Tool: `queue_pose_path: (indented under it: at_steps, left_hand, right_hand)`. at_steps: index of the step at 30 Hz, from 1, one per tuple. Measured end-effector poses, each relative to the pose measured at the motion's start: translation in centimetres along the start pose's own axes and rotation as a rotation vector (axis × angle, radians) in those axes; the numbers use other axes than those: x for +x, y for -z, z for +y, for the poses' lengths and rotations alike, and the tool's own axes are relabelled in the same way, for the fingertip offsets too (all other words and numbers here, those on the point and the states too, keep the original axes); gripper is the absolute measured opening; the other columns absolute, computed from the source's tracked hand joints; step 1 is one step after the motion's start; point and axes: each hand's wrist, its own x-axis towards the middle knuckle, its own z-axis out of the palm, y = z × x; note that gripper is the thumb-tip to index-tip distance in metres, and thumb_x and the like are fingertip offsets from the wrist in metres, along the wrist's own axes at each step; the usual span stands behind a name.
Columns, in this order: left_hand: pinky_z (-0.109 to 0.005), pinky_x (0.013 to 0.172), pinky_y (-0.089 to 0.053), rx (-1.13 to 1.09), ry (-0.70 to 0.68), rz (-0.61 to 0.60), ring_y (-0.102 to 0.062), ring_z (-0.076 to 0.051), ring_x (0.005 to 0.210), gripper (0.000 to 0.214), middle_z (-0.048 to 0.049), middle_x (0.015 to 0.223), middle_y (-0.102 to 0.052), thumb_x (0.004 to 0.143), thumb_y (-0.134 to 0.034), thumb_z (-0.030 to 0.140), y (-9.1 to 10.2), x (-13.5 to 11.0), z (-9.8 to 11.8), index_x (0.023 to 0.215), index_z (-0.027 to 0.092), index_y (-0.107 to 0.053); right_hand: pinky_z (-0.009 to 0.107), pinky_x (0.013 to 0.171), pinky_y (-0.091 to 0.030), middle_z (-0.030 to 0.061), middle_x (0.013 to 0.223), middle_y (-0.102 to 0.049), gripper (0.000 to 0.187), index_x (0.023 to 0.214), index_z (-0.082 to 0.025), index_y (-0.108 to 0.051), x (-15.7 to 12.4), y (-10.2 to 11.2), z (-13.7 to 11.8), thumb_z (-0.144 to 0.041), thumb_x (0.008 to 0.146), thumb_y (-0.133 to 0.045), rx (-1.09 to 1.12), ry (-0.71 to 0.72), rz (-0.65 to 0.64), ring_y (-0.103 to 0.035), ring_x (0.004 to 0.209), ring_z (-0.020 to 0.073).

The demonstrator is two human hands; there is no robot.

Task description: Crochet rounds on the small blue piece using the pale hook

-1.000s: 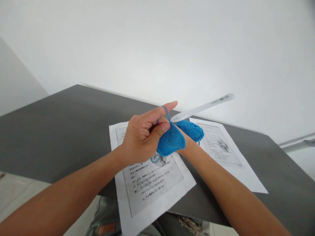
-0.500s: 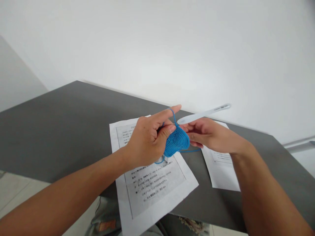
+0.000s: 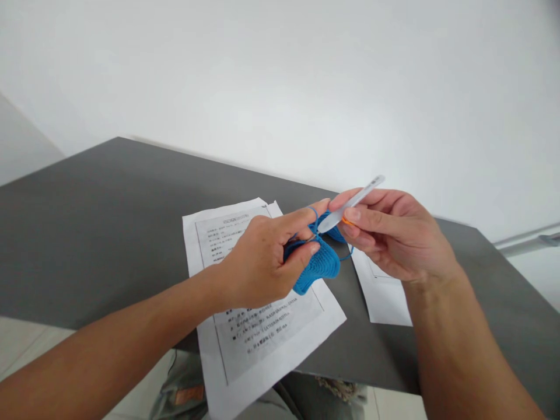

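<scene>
The right hand (image 3: 394, 239), its grip closed on the crochet hook (image 3: 350, 204), has swung back to the blue crochet piece (image 3: 322, 268), which the left hand (image 3: 258, 268) pinches.

A: How do the hands sit?
B: I see my left hand (image 3: 261, 263) pinched shut, thumb against middle finger, index finger (image 3: 306, 213) stretched forward. My right hand (image 3: 396, 236) is closed in a pencil grip, its fingertips close to the left.

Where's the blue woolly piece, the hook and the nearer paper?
blue woolly piece (image 3: 322, 266), head view, ribbed lower part.
hook (image 3: 366, 188), head view, upper pale handle.
nearer paper (image 3: 262, 333), head view, printed lower half.
</scene>
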Motion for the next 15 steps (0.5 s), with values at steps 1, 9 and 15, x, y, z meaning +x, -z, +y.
queue_pose_path:
  at_steps: [1, 9, 15]
  left_hand:
    - [-0.022, 0.05, -0.032, 0.013, 0.001, -0.007, -0.037, -0.004, 0.049, 0.008, 0.0072, 0.069, -0.064, 0.091, -0.061, 0.012, 0.0, -0.1, 0.1, 0.087, 0.016, -0.067]
    - [-0.024, 0.056, -0.036, -0.033, 0.065, -0.132, -0.046, -0.009, 0.055, 0.008, 0.0088, 0.067, -0.059, 0.094, -0.06, 0.016, 0.3, 0.1, 0.3, 0.099, 0.019, -0.066]
    - [-0.025, 0.059, -0.038, -0.218, 0.206, -0.168, -0.047, -0.01, 0.058, 0.03, 0.0073, 0.067, -0.064, 0.097, -0.059, 0.013, -0.1, 0.4, 0.6, 0.124, 0.012, -0.072]
  right_hand:
    - [0.018, 0.041, -0.021, -0.0015, 0.06, -0.063, 0.03, 0.091, -0.017, -0.087, -0.1, 0.0, -0.1, -0.036, 0.073, -0.101, -0.008, 0.001, -0.001, -0.041, 0.048, 0.0037]
    - [0.02, 0.04, -0.022, -0.0022, 0.06, -0.062, 0.027, 0.091, -0.017, -0.087, -0.4, -0.7, -0.6, -0.035, 0.075, -0.099, -0.089, 0.0, 0.018, -0.038, 0.048, 0.0046]
    - [0.018, 0.038, -0.03, -0.0028, 0.064, -0.068, 0.035, 0.1, -0.019, -0.084, -0.6, -1.3, -0.3, -0.033, 0.073, -0.102, -0.057, 0.01, 0.052, -0.048, 0.049, 0.0062]
